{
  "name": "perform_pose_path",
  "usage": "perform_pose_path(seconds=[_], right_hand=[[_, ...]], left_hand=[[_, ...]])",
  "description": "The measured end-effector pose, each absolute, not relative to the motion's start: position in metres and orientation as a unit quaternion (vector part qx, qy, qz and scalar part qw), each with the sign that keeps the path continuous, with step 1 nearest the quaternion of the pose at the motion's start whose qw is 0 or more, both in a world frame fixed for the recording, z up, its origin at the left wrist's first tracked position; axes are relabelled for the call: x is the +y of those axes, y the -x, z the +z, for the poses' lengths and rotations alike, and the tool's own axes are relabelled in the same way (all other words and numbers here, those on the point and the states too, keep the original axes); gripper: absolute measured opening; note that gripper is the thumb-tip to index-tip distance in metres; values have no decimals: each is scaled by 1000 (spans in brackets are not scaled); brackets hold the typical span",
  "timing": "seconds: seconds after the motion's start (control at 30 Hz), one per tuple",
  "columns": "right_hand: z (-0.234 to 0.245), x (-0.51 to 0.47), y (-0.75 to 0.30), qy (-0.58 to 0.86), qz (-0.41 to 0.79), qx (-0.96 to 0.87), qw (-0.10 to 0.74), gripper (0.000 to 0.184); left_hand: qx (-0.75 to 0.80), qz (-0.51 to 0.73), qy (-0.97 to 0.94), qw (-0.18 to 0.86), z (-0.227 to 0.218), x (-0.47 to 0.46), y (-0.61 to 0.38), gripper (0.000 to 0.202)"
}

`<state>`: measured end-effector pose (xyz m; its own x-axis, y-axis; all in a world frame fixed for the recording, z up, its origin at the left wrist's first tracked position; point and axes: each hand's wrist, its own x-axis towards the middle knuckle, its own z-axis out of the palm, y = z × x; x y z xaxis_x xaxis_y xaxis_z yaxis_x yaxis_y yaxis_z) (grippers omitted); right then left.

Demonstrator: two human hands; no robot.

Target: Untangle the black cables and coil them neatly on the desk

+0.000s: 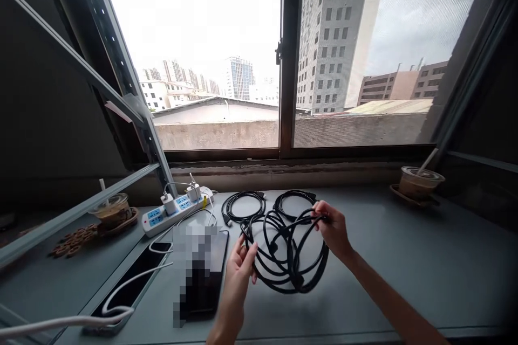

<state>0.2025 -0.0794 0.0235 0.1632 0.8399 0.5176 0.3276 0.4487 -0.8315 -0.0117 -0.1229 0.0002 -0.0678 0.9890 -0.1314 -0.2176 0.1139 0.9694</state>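
Note:
A loose tangle of black cable [289, 242] hangs just above the table between my hands. My left hand [239, 263] is closed around its left side, thumb over the loops. On the right, my right hand [332, 228] pinches the upper part of the loops between thumb and fingers. Dark connector ends show within the tangle. Behind it lie two neatly coiled black cables, a left coil [244, 206] and a right coil [294, 204], flat on the table.
Left of my hands sits a dark tablet-like device [206, 275], partly blurred. A white power strip [178, 211] holds plugged chargers. Iced drinks stand at the left [110, 209] and right [421, 182]. A metal frame [137, 113] rises at left; windows are behind the grey table [388, 259].

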Motion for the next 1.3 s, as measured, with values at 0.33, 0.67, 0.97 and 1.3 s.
perform_pose_path(seconds=[0.33,0.67,0.97,1.3], right_hand=[[60,-108,-250,325,238,-450,797,32],[25,-107,-322,569,276,-517,578,22],[15,-95,-323,632,209,-653,361,29],[78,-179,-249,550,-133,-759,321,55]], left_hand=[[561,488,-451,494,20,-148,8,47],[552,470,-506,467,29,-148,15,57],[624,431,-551,348,16,-167,13,69],[548,362,-725,210,21,-166,22,54]])
